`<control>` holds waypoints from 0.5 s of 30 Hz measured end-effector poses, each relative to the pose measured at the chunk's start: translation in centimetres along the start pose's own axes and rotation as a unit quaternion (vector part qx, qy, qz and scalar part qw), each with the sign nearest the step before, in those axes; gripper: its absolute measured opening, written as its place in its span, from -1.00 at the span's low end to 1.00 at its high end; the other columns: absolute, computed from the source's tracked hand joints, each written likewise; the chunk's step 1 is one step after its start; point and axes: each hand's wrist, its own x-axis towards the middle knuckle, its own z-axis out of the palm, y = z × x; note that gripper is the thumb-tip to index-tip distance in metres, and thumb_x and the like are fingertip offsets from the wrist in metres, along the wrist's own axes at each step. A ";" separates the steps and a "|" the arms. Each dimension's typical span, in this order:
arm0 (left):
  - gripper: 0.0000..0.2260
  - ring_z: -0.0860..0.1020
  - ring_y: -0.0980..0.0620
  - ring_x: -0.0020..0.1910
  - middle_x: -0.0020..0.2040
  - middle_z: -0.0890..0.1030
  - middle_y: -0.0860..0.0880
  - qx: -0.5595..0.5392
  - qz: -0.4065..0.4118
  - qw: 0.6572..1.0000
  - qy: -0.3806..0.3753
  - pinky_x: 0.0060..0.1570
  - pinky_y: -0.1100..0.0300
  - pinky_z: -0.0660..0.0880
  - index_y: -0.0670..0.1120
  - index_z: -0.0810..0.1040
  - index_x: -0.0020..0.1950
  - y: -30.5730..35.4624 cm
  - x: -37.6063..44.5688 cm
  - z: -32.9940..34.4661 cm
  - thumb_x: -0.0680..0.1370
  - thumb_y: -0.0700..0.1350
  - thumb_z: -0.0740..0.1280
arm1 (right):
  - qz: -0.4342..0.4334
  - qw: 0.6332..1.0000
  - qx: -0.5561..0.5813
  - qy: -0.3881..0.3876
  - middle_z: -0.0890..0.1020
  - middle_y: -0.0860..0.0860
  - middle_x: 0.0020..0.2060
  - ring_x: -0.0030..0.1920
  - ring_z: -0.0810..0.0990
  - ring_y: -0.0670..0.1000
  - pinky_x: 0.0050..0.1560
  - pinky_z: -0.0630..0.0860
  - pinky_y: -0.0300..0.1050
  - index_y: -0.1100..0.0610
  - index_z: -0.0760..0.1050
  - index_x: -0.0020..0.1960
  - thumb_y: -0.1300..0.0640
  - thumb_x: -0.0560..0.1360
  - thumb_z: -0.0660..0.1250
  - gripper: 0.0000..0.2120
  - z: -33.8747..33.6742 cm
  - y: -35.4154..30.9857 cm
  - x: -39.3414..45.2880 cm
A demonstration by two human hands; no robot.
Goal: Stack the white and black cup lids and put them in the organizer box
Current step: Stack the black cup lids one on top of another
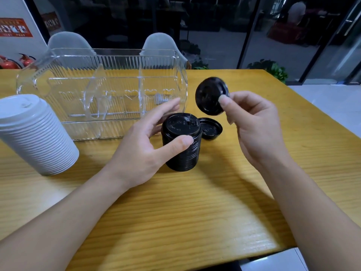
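Above black stack (181, 142), right grip (252, 122) pinching black lid (210, 96).

Scene is lit evenly from overhead; the wooden table (195, 202) is rendered bright and warm. Soft shadows are cast on it below the forearms. Background behind the table is left dim, with reflections seen in dark glass. Slight motion blur throughout; wide-angle bending is noted at the table's edges.
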 end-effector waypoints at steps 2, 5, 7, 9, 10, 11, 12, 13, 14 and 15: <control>-0.28 0.48 0.16 0.66 0.67 0.52 0.18 -0.006 0.014 1.000 0.003 0.68 -0.06 0.40 0.11 0.37 0.78 0.4 -0.1 0.0 0.66 0.16 0.53 | 0.015 0.997 0.068 -0.032 0.56 0.09 -0.24 -0.25 0.46 0.02 -0.05 0.47 -0.13 0.16 0.69 -0.01 0.13 0.60 0.57 -0.89 0.3 -0.5 -0.2; -0.33 0.42 0.09 0.72 0.72 0.46 0.15 -0.006 0.048 0.999 0.001 0.71 -0.13 0.35 0.06 0.29 0.82 0.9 -0.2 0.1 0.73 0.02 0.45 | 0.024 0.987 0.131 -0.088 0.51 0.16 -0.21 -0.27 0.44 0.02 -0.11 0.42 -0.11 0.13 0.69 -0.05 0.10 0.55 0.57 -0.88 0.7 -0.7 -0.5; -0.34 0.40 0.01 0.74 0.72 0.47 0.09 -0.007 0.078 0.997 0.000 0.72 -0.19 0.33 -0.01 0.26 0.82 1.1 -0.2 0.4 0.75 -0.06 0.42 | 0.025 0.983 0.140 -0.119 0.50 0.22 -0.17 -0.28 0.44 0.02 -0.14 0.41 -0.09 0.13 0.69 -0.08 0.09 0.50 0.60 -0.86 1.1 -0.9 -0.9; -0.36 0.42 -0.03 0.73 0.71 0.49 0.06 -0.010 0.094 0.995 0.007 0.71 -0.19 0.35 -0.06 0.27 0.81 1.2 -0.3 0.5 0.75 -0.11 0.41 | 0.017 0.982 0.127 -0.136 0.54 0.25 -0.18 -0.27 0.46 0.06 -0.14 0.42 0.01 0.18 0.68 -0.06 0.09 0.46 0.64 -0.79 1.6 -0.9 -1.2; -0.36 0.43 -0.05 0.73 0.70 0.50 0.05 -0.008 0.098 0.995 0.015 0.70 -0.20 0.37 -0.07 0.28 0.80 1.2 -0.2 0.5 0.74 -0.12 0.41 | 0.011 0.984 0.110 -0.139 0.58 0.29 -0.18 -0.23 0.49 0.10 -0.12 0.42 0.11 0.19 0.69 0.00 0.10 0.45 0.66 -0.75 1.9 -1.0 -1.3; -0.37 0.43 -0.07 0.72 0.69 0.51 0.03 -0.002 0.101 0.995 0.024 0.68 -0.21 0.38 -0.07 0.30 0.80 1.2 -0.2 0.4 0.74 -0.11 0.41 | 0.003 0.986 0.091 -0.142 0.62 0.37 -0.12 -0.16 0.53 0.17 -0.08 0.43 0.21 0.20 0.70 0.10 0.12 0.45 0.68 -0.70 2.1 -1.0 -1.3; -0.38 0.44 -0.10 0.71 0.68 0.52 0.01 0.005 0.105 0.994 0.032 0.68 -0.22 0.38 -0.08 0.33 0.79 1.2 -0.2 0.3 0.73 -0.10 0.42 | -0.008 0.987 0.070 -0.145 0.65 0.44 0.03 -0.05 0.57 0.26 -0.02 0.47 0.31 0.19 0.69 0.23 0.16 0.46 0.69 -0.61 2.2 -1.0 -1.4; -0.38 0.45 -0.13 0.70 0.67 0.53 0.00 0.012 0.112 0.993 0.037 0.67 -0.23 0.37 -0.09 0.35 0.78 1.1 -0.1 0.1 0.73 -0.08 0.42 | -0.019 0.988 0.046 -0.148 0.68 0.40 0.19 0.08 0.61 0.35 0.06 0.53 0.41 0.17 0.64 0.37 0.19 0.46 0.69 -0.49 2.3 -1.0 -1.5; -0.39 0.46 -0.14 0.69 0.65 0.54 -0.02 0.018 0.119 0.992 0.041 0.67 -0.22 0.37 -0.11 0.36 0.77 1.1 -0.1 0.0 0.73 -0.06 0.41 | -0.030 0.988 0.018 -0.150 0.68 0.30 0.31 0.22 0.63 0.40 0.16 0.56 0.52 0.15 0.58 0.48 0.22 0.46 0.69 -0.37 2.3 -1.1 -1.5; -0.40 0.46 -0.15 0.68 0.64 0.54 -0.03 0.025 0.127 0.991 0.042 0.67 -0.20 0.36 -0.12 0.37 0.76 1.2 0.0 -0.1 0.73 -0.04 0.40 | -0.045 0.988 -0.012 -0.149 0.67 0.21 0.39 0.35 0.61 0.39 0.24 0.55 0.59 0.12 0.51 0.57 0.23 0.45 0.69 -0.26 2.2 -1.2 -1.6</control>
